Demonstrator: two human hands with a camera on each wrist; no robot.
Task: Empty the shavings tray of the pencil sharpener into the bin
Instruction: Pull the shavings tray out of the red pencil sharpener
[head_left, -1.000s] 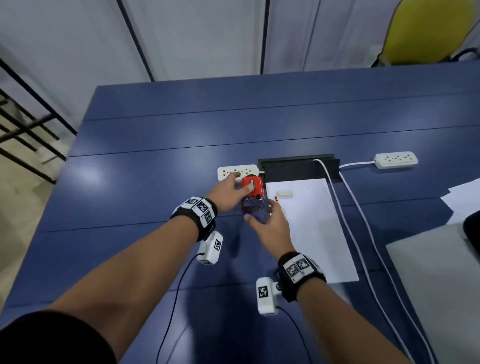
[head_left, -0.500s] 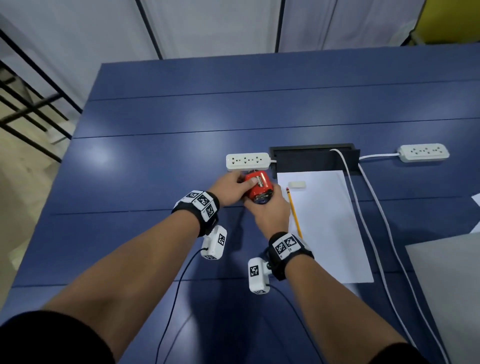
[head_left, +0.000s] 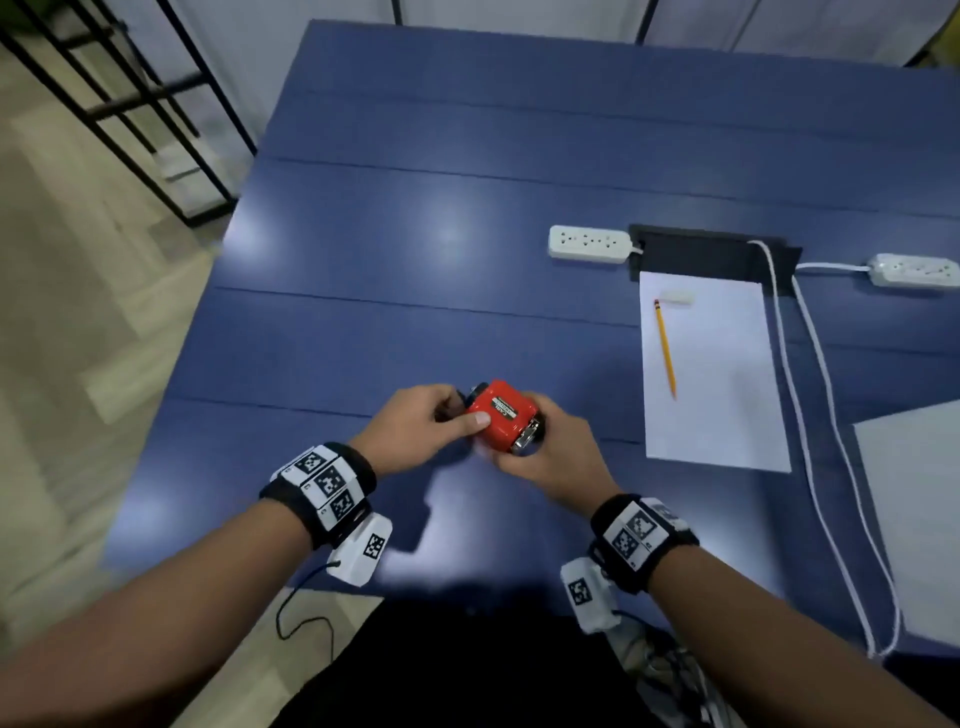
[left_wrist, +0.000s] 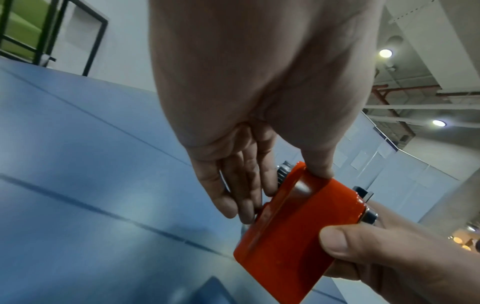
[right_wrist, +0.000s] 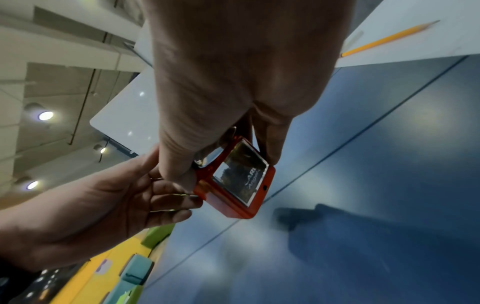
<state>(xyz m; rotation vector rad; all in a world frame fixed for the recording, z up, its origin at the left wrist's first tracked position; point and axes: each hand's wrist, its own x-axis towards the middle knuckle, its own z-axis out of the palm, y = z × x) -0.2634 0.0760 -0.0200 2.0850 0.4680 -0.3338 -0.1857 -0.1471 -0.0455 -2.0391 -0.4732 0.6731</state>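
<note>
A small red pencil sharpener (head_left: 501, 415) is held above the near part of the blue table (head_left: 415, 260), tilted. My left hand (head_left: 441, 421) grips its left end, thumb on top and fingers at the crank side (left_wrist: 259, 197). My right hand (head_left: 540, 452) grips its right end from below, thumb on the red body (left_wrist: 335, 244). In the right wrist view the sharpener (right_wrist: 233, 207) shows its clear shavings tray (right_wrist: 240, 174) seated in the red body, with dark shavings inside. No bin is in view.
A yellow pencil (head_left: 665, 348) and a white eraser (head_left: 676, 297) lie on a white paper sheet (head_left: 717, 384) at the right. Two white power strips (head_left: 589, 243), white cables (head_left: 821, 415) and a black cable hatch (head_left: 706, 252) sit behind. A grey sheet (head_left: 919, 519) lies at the right edge.
Both hands have lifted the sharpener from beside the power strip and brought it toward me, near the table's front edge. The view has swung left and downward.
</note>
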